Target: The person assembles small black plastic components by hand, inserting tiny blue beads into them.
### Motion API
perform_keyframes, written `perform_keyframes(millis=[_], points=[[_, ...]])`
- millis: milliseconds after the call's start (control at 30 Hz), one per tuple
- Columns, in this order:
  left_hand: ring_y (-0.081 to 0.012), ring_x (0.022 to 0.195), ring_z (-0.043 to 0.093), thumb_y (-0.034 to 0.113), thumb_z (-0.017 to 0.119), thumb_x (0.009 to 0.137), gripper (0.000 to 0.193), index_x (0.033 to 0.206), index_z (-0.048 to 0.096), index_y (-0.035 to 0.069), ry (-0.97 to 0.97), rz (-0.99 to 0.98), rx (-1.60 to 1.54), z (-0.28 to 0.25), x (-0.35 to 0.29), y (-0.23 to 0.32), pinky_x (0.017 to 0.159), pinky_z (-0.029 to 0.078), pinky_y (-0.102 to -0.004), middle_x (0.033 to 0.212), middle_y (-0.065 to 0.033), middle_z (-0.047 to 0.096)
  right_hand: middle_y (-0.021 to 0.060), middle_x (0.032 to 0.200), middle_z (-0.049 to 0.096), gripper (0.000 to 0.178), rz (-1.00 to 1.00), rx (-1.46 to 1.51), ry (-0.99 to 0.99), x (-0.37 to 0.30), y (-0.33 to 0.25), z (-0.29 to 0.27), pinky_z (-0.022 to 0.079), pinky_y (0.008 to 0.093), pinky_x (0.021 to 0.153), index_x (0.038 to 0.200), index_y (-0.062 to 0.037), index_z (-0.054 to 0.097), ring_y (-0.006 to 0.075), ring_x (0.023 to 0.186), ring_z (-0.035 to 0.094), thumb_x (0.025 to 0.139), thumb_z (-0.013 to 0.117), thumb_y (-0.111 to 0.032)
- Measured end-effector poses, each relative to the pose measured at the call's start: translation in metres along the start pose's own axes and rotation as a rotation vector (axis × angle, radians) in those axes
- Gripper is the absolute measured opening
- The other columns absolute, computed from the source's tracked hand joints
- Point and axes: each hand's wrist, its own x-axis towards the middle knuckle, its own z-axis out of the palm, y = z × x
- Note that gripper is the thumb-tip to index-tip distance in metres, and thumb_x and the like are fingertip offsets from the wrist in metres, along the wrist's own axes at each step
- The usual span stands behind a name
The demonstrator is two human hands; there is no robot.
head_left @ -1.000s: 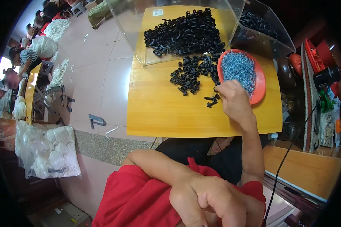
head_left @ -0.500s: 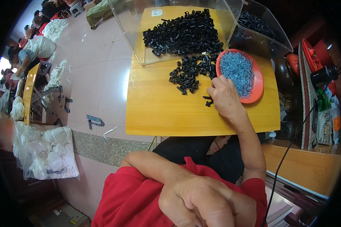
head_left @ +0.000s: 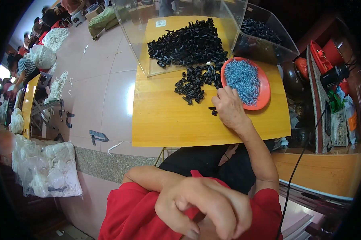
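Note:
My right hand (head_left: 230, 107) rests low over the yellow table, its fingers drawn together at the near-left rim of a red plate (head_left: 264, 96). Small blue-silver pieces, perhaps screws, fill the plate (head_left: 241, 80). A couple of loose black plastic parts (head_left: 213, 111) lie just left of these fingers; whatever they pinch is hidden. Close to my chest, my left hand (head_left: 206, 206) is curled, thumb bent toward the fingers. Its fingertips run to the lower edge, so anything between them is out of sight. A loose group of black plastic parts (head_left: 192, 84) lies left of the plate.
A clear plastic bin (head_left: 145, 73) lies at the back, black parts (head_left: 188, 44) heaped in it. Another clear bin (head_left: 286, 52) of dark parts stands back right. Bagged white material (head_left: 48, 168) sits on the left. A black cable (head_left: 296, 170) hangs at right.
The whole view has shifted slightly, with the table lower and further left. My left hand has turned, showing more of its thumb. My right hand stays beside the plate.

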Motion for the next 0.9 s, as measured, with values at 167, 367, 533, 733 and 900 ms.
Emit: perform_keyframes(millis=[167,367,533,733,900], points=[[-0.0228,0.095,0.051,0.005,0.065,0.078,0.028,0.102,0.055,-0.006,0.33,-0.359,0.371,-0.013,-0.038,0.02,0.083,0.042,-0.031,0.106,-0.0173,0.052,0.011,0.081,0.049,0.003,0.047,0.019,0.111,0.0,0.001,-0.006,0.038,0.0372,0.071,0.074,-0.0031,0.052,0.0273,0.083,0.047,0.071,0.053,-0.004],[-0.0121,0.075,0.054,0.002,0.062,0.079,0.01,0.087,0.06,-0.003,0.871,-0.629,1.381,-0.063,-0.087,0.042,0.064,0.044,-0.0249,0.086,-0.0068,0.059,0.0171,0.077,0.052,0.004,0.229,0.402,0.299,-0.02,-0.009,-0.028,0.042,0.043,0.068,0.075,0.0001,0.048,0.0363,0.075,0.052,0.078,0.049,0.002],[-0.0191,0.069,0.059,0.005,0.062,0.077,0.015,0.092,0.065,0.001,0.857,-0.518,1.986,-0.144,-0.09,0.084,0.061,0.047,-0.0299,0.081,-0.0096,0.063,0.0153,0.072,0.057,0.001,0.404,0.822,0.261,-0.05,-0.038,-0.016,0.046,0.039,0.06,0.081,0.0008,0.052,0.0324,0.067,0.059,0.08,0.052,0.001],[-0.0335,0.075,0.063,0.02,0.063,0.078,0.02,0.086,0.068,0.003,0.829,-0.683,2.211,-0.219,-0.061,0.096,0.069,0.049,-0.0411,0.08,-0.0184,0.065,0.0088,0.069,0.058,0.004,0.521,0.957,0.307,-0.068,-0.05,0.013,0.045,0.0296,0.055,0.081,-0.0006,0.055,0.0171,0.06,0.057,0.078,0.059,0.0],[-0.0374,0.079,0.063,0.033,0.066,0.073,0.029,0.076,0.067,0.004,1.043,-0.917,2.271,-0.239,-0.051,0.082,0.073,0.05,-0.0436,0.078,-0.0204,0.064,0.011,0.069,0.059,0.005,0.559,1.012,0.301,-0.07,-0.048,0.017,0.046,0.0313,0.056,0.081,-0.0011,0.056,0.0215,0.06,0.059,0.078,0.06,-0.002]])
